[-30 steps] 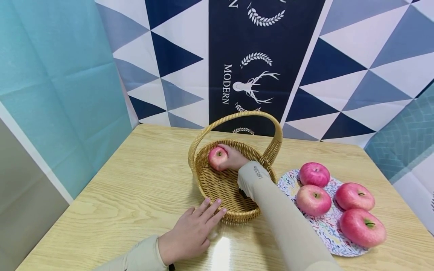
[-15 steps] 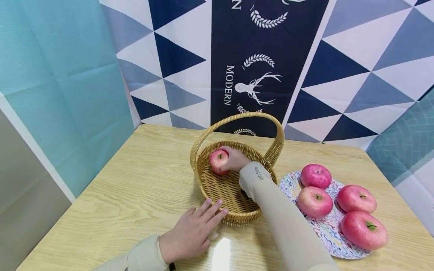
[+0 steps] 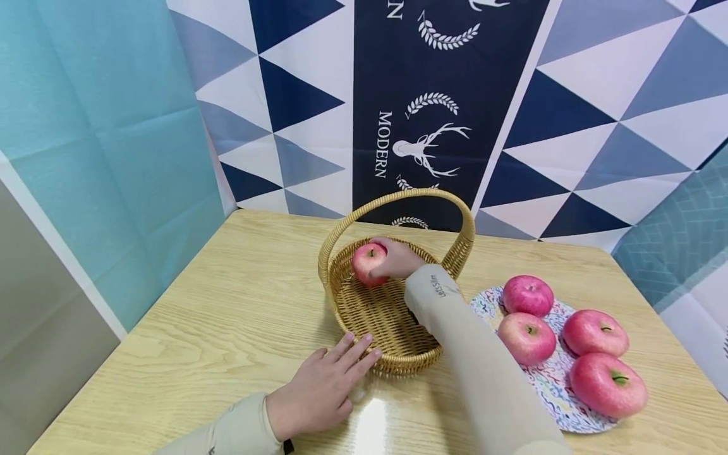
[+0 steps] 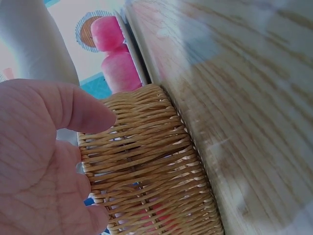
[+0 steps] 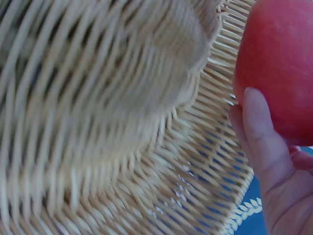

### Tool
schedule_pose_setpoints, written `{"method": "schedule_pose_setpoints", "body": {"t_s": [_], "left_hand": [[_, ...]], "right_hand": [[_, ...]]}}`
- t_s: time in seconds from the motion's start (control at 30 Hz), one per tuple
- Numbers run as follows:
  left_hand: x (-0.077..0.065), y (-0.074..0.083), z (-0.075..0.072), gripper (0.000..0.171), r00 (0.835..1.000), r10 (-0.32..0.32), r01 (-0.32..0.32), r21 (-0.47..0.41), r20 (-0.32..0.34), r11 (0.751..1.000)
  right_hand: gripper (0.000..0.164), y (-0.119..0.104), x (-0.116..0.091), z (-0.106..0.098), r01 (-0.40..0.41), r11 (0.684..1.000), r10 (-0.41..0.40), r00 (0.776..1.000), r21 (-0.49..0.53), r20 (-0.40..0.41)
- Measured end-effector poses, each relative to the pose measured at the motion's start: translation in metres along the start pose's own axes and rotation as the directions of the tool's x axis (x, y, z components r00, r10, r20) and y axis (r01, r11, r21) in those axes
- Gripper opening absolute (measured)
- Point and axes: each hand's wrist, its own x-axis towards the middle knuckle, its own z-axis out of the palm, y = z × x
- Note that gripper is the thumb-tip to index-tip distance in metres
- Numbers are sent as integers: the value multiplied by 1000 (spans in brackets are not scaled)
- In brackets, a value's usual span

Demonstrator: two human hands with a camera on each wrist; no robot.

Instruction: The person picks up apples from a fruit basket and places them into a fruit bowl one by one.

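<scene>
A red apple (image 3: 367, 260) is inside the wicker basket (image 3: 387, 322), close to its far left wall. My right hand (image 3: 399, 258) reaches over the near right rim and grips this apple. Seen from the right wrist, the apple (image 5: 276, 68) has the thumb pressed along its side, above the woven basket wall (image 5: 171, 161). At the near rim, my left hand (image 3: 318, 388) rests with straight, spread fingers touching the edge. The left wrist view shows that hand (image 4: 49, 142) against the basket's outer weave (image 4: 146, 156).
To the right, a patterned round plate (image 3: 554, 395) bears several apples, among them a large red one (image 3: 605, 385). The basket's tall arched handle (image 3: 398, 197) rises over it. Beneath everything is a wooden table (image 3: 227, 316), with a printed cloth (image 3: 421, 82) behind.
The right hand and the apple it grips have shifted slightly up and away from the near rim. My left hand stays at the rim.
</scene>
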Motion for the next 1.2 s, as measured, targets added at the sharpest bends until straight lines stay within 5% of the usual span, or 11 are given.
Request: {"method": "schedule_pose_setpoints", "body": {"t_s": [0.43,1.2], "left_hand": [[-1,1,2,68,999,23,-23,-8,-28,1000],[0,0,1,69,1000,16,-16,8,3,1000]], "right_hand": [[80,-20,-17,-31,49,998,-49,999,-39,-1],[81,-25,-39,-39,225,973,-228,972,62,55]]}}
